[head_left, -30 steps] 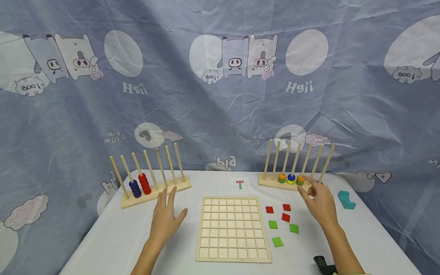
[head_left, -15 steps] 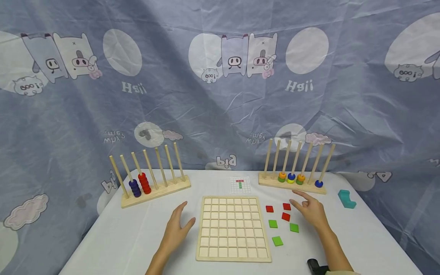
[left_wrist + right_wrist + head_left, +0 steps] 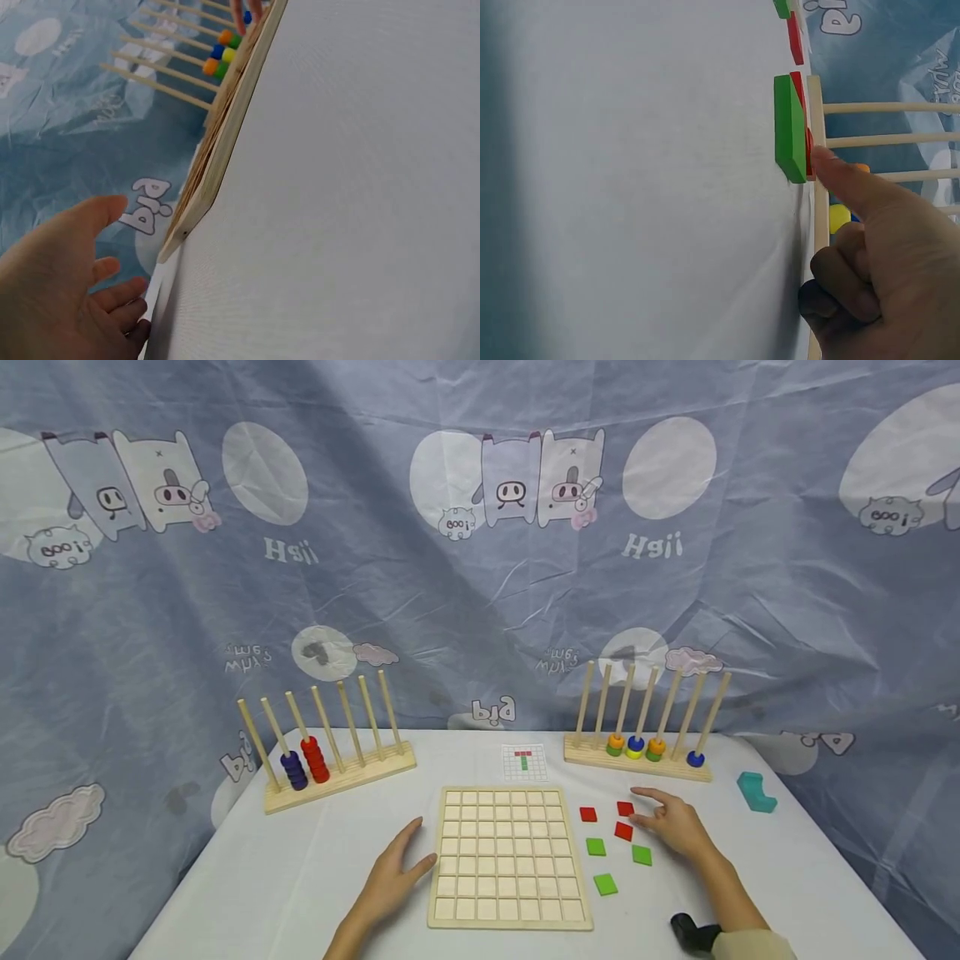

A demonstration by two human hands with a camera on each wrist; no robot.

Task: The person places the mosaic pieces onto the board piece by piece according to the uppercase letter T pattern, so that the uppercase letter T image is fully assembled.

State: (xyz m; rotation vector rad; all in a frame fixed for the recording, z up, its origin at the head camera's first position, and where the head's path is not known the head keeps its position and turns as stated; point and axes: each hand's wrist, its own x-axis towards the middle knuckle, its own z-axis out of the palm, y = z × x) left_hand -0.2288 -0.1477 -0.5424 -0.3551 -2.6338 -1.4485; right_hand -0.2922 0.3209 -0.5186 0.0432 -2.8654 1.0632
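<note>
In the head view, a wooden grid board (image 3: 487, 866) lies flat mid-table with bare cells. Just off its left edge is my left hand (image 3: 392, 875), fingers extended, thumb apart and pointing toward the frame; it holds nothing. My right hand (image 3: 673, 823) is over the loose tiles, index finger stretched out and thumb tip right at a red tile (image 3: 626, 808). Two more red tiles, one nearer the board (image 3: 588, 814) and one just below the thumb (image 3: 623, 832), lie close by. Green tiles (image 3: 596, 847) are spread nearer the front. The right wrist view shows a green tile (image 3: 788, 131) near the thumb.
Behind the board lies a grid card (image 3: 524, 763) with a red and green T pattern. A peg rack (image 3: 341, 781) with purple and red beads stands back left, another (image 3: 675, 770) with mixed beads back right. A teal block (image 3: 756, 793) sits at the right edge.
My right hand has come back from the right peg rack, down and left to the red tiles. My left hand has moved from near the left rack toward the board's left edge.
</note>
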